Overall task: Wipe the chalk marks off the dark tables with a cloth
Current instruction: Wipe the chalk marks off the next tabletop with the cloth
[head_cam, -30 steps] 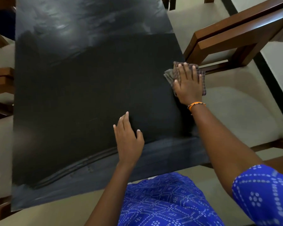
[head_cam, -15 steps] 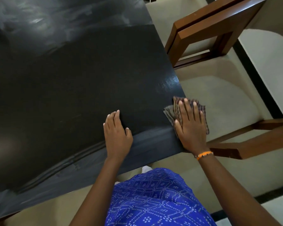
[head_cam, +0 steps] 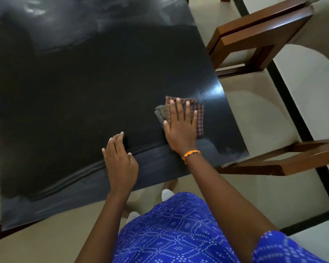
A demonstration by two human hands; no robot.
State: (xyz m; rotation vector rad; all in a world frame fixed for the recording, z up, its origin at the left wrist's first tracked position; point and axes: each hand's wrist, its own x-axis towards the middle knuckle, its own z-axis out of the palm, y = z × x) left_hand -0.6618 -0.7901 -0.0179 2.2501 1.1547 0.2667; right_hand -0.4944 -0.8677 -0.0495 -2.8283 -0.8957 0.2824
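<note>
Right hand is pressed flat, fingers spread, on top of a folded checked cloth, so it's pinning the cloth to the table rather than gripping it. The cloth sits right of centre in the frame, on the dark table, near the table's right edge but with a strip of bare top between them. Its brownish checked folds stick out past the fingertips and to the right of the palm, and a greyer layer peeks out on the left. There's an orange wristband on that wrist.

Left hand rests palm down and open on the table, lower centre of the frame, holding nothing, close to the near edge.

Lots of open tabletop to the left and toward the top of the frame. A hazy grey band runs along the near edge, with curved streak lines in the lower left, and more cloudy smearing at the top. The middle looks clean and dark.

Wooden chairs crowd the right side, the lower one right beside the table's near right corner.
</note>
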